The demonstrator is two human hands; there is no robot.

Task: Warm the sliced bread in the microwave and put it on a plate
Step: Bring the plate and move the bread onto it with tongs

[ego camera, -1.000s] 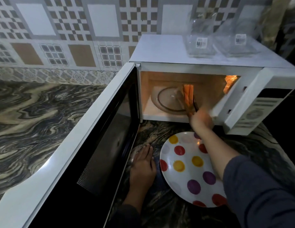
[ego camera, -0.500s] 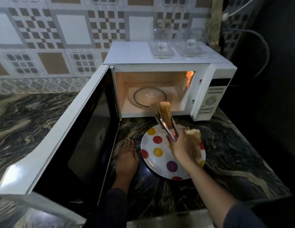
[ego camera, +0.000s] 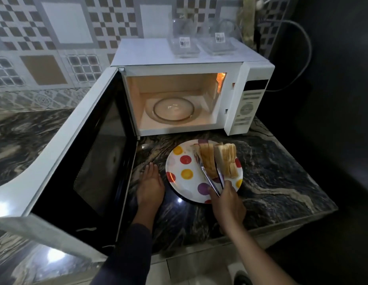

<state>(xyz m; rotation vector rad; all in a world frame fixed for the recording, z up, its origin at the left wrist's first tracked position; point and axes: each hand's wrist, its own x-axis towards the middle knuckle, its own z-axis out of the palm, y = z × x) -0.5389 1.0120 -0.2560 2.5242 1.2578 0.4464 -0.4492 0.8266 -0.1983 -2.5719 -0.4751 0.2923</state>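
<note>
Two bread stacks point(ego camera: 227, 159) on plate point(ego camera: 179, 168); tongs point(ego camera: 209, 181) tips obscured; right hand point(ego camera: 228, 202) gripping.

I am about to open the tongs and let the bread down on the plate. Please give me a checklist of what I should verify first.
1. Held slices are above the plate: ok.
2. Right hand holds the tongs, which clamp the held slices: ok.
3. Held slices touch the plate: cannot tell.
4. Left hand lies flat on the counter beside the plate, out of the way: ok.
5. Other slices on the plate leave room beside them: ok.
6. Turntable in the microwave carries no bread: ok.
</note>
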